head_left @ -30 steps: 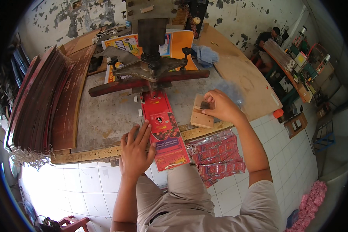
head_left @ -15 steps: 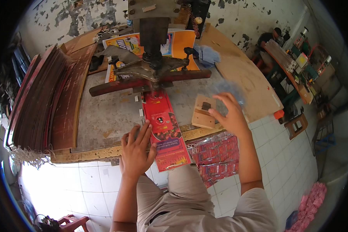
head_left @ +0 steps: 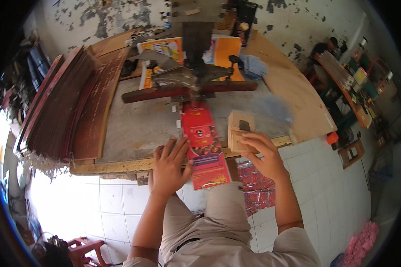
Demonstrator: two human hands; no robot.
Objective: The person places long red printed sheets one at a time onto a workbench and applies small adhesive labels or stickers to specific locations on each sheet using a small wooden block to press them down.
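A long red printed plastic packaging strip [head_left: 205, 153] lies under the press head [head_left: 192, 82], its near end hanging over the table edge above my lap. My left hand [head_left: 168, 168] lies along the strip's left edge, fingers spread, the thumb at the strip's side. On the right, a light wooden block [head_left: 236, 133] with a dark piece on top sits near the table's front edge. My right hand [head_left: 266, 155] is at the block's lower right corner, fingers bent and apart from the thumb; whether the fingertips touch the block I cannot tell. Nothing shows between them.
Thin dark-red boards [head_left: 62, 104] stand stacked at the left. Behind the press lie printed sheets [head_left: 227, 53]; clear bluish plastic [head_left: 272, 109] is right of the block. Red printed packaging [head_left: 257, 191] lies below the table edge. Another person [head_left: 323, 49] sits at the far right.
My right hand has moved down from the dark piece to the block's lower right corner. My left hand stays at the strip's edge. The whole view has shifted slightly.
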